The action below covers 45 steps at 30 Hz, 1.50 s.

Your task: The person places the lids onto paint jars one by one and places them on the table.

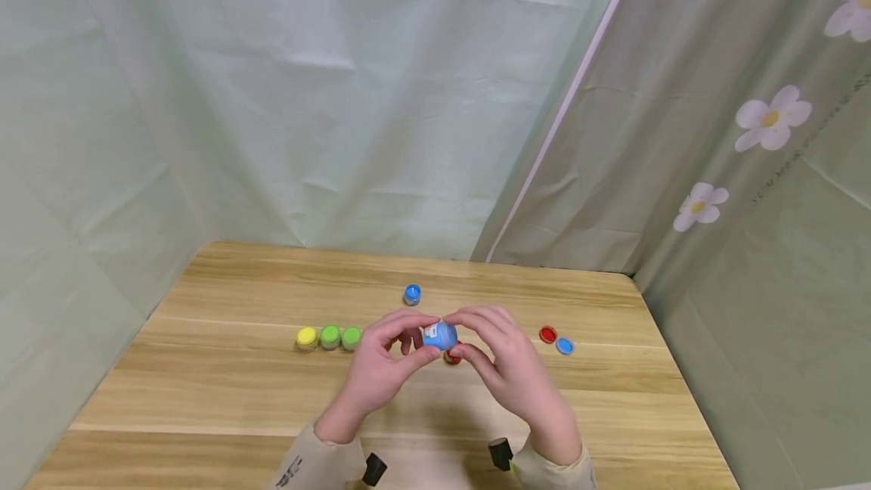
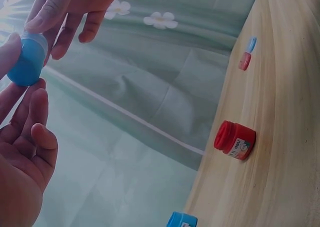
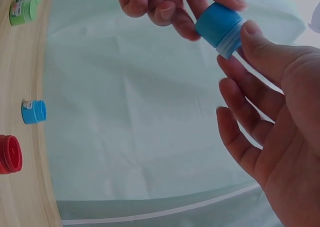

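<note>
One blue jar [image 1: 441, 336], two holds: left hand [image 1: 379, 361] pinches the solid-blue end, right hand [image 1: 509, 360] the paler, clearer end, both by thumb and fingertips. Jar is up off the worktop [image 1: 238, 384], over or close to the open red jar [image 2: 235, 140]; exact offset unclear.

Main risk, I judge: a slip. Smooth round wall, fingertip contact only; an uneven twist or pull could drop it onto the red jar and tip that. Open blue jar [image 1: 412, 294], beyond the red jar, seems less exposed.

Long axis roughly level, running left–right; pale end points toward the right hand. Which end is the mouth: cannot tell.
</note>
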Motion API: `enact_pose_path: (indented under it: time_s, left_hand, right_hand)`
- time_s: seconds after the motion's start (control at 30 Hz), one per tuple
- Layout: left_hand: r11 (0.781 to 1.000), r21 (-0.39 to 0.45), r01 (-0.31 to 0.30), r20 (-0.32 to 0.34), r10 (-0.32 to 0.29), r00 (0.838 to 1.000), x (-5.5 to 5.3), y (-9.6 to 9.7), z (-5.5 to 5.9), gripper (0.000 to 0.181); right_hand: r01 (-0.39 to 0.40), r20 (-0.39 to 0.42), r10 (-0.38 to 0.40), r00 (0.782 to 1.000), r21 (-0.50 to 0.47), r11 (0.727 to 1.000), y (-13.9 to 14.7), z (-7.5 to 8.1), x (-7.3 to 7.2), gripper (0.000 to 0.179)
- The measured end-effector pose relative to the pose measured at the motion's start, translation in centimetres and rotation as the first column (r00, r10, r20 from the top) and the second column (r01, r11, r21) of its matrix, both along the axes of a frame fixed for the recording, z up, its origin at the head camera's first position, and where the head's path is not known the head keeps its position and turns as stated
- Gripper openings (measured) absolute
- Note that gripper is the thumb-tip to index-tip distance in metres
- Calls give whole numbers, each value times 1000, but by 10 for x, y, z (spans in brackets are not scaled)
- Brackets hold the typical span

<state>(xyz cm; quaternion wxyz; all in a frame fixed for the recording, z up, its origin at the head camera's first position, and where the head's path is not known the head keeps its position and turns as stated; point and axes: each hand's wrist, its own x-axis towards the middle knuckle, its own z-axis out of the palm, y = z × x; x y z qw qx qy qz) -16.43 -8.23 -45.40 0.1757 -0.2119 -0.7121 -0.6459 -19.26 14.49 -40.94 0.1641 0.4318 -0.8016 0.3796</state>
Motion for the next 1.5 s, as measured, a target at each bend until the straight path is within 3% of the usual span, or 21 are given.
enact_pose_path:
  time_s: [0.23, 0.53, 0.9, 1.27, 1.5]
  left_hand:
    - [1000, 11, -3, 0, 3, 1000, 0, 0, 0, 34]
    - [993, 88, 75, -35, -72, 997, 0, 1, -4, 35]
    - [988, 121, 100, -117, -86, 989, -2, 4, -6, 39]
    - [986, 141, 91, -43, -86, 995, -1, 2, -3, 40]
    - [995, 56, 85, 10, -86, 996, -2, 1, -2, 44]
  right_hand:
    - [35, 14, -35, 999, 20, 999, -1, -1, 1, 40]
    - [62, 53, -67, 996, 92, 994, -4, -2, 4, 36]
    - [61, -2, -61, 998, 116, 991, -6, -3, 5, 47]
    - [72, -53, -70, 996, 48, 996, -7, -3, 4, 38]
    - [54, -68, -52, 996, 33, 998, -7, -3, 4, 39]
